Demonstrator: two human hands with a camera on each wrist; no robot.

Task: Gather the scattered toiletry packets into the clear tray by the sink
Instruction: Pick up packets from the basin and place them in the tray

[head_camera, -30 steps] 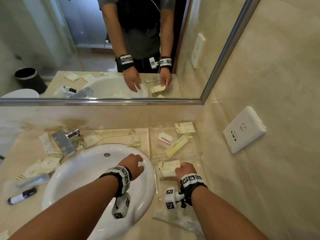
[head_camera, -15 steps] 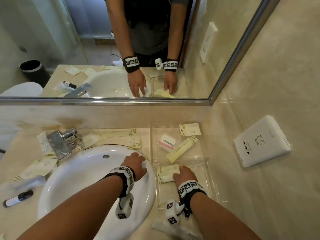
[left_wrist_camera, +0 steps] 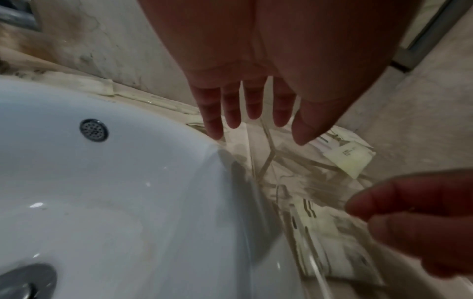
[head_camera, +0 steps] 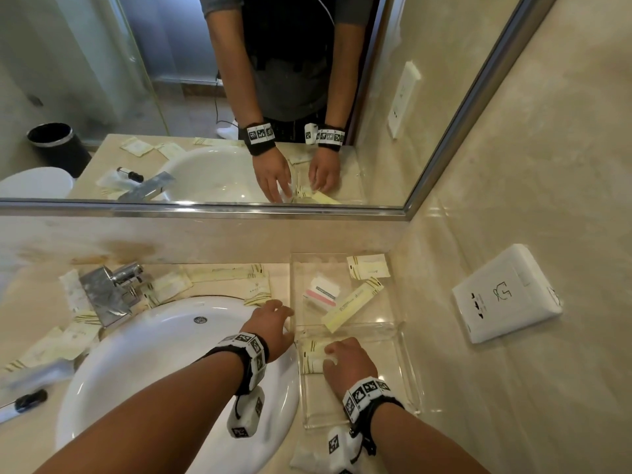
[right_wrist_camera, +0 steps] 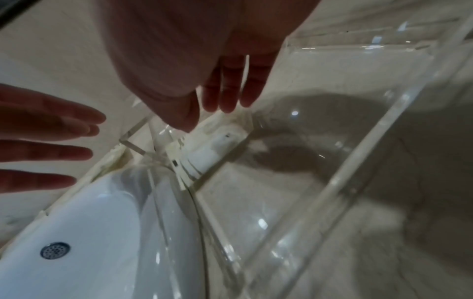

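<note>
Both forearms reaching up from the lower edge of the head view, wrists banded with black-and-white marker cuffs. Left hand [head_camera: 272, 325] just left of centre, over the right rim of the white sink [head_camera: 143, 364], palm down, fingers [left_wrist_camera: 231, 109] straight and slightly spread, holding nothing; fingertips close to the left wall of the clear tray [head_camera: 408, 378] (contact not certain). Right hand [head_camera: 345, 362] lower right of centre, inside the near compartment of the tray, fingers extended downward onto a cream packet with dark stripes [head_camera: 311, 357] lying at the compartment's far left corner; looks like pressing rather than pinching, thumb [right_wrist_camera: 179, 109] low beside the packet.

Far compartment, centre right: a long yellow packet [head_camera: 352, 304] lying diagonally, a white-and-pink packet [head_camera: 321, 292], and a cream packet [head_camera: 367, 266] at the upper corner. More cream packets [head_camera: 225, 271] scattered at centre left along the counter behind the sink, around the chrome faucet [head_camera: 106, 292] and down the left edge [head_camera: 65, 336]. One more soft white packet [head_camera: 307, 453] at the bottom, on the counter in front of the tray.
</note>
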